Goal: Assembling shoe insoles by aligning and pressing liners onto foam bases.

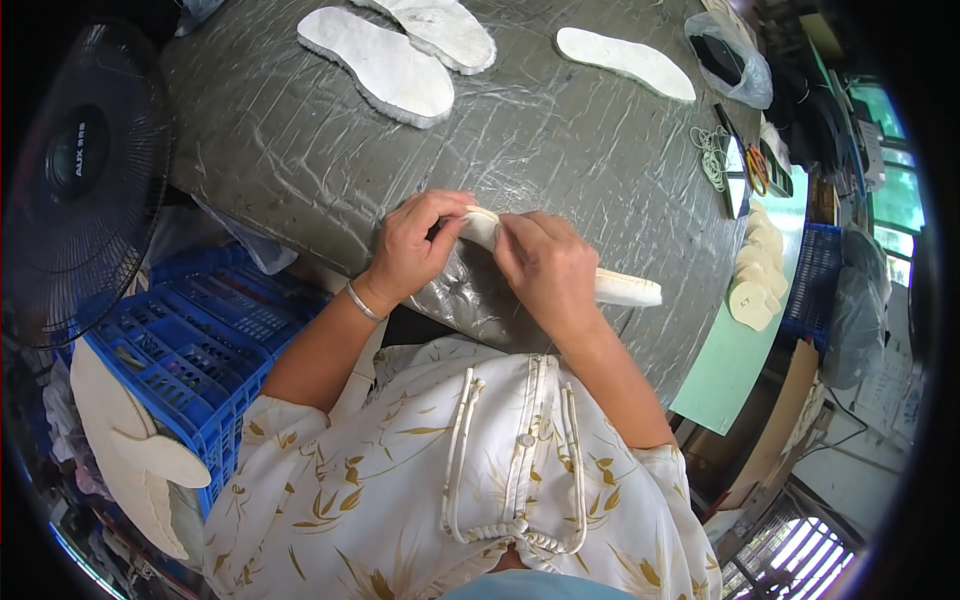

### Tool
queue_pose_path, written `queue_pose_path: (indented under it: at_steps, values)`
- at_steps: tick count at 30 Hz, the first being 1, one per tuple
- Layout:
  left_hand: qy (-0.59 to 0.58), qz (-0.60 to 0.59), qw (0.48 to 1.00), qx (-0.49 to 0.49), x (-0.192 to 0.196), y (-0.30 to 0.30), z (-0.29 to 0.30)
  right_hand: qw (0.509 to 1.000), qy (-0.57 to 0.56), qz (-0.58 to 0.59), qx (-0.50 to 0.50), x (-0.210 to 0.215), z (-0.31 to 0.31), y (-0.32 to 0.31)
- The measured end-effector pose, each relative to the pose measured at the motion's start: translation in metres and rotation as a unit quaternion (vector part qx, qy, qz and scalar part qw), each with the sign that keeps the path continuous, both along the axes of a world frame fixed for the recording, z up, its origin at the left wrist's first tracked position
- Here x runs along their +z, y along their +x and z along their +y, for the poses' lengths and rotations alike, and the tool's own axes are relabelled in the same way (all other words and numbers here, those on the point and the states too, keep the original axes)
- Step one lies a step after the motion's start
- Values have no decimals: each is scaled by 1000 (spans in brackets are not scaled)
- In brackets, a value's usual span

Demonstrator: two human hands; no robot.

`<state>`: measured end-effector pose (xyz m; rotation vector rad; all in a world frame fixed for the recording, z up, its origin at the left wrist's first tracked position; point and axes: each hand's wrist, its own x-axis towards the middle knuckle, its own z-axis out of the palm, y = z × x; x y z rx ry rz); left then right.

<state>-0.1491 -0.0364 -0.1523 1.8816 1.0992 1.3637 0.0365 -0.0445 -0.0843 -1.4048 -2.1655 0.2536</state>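
Over the near edge of the table, my two hands grip a cream-white insole (628,288), seen almost edge-on. My left hand (410,248) pinches its left end between thumb and fingers. Close beside it, my right hand (552,268) is closed around the middle, hiding that stretch, and the other end sticks out to the right beyond it. Farther off on the table lie two fluffy-edged white insoles, one (375,65) overlapping the other (445,32). A third white insole (628,62) lies alone toward the far right.
The table (300,190) has a wrinkled plastic cover. At its right are scissors with orange handles (757,172), pale string (712,160), a plastic bag (735,65) and a row of cream pieces (757,275) on a green board (715,385). A fan (85,160) and blue crate (190,375) stand left.
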Motion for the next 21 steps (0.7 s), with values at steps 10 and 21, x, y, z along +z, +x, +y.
queue_pose_path:
  at_steps: [10,21]
  values:
    - [48,20,999,4,1,-2,-1,999,-27,-39,20,4,-3,0]
    - [-80,-136,987,-35,-2,3,-8,998,49,22,39,2,-6,5]
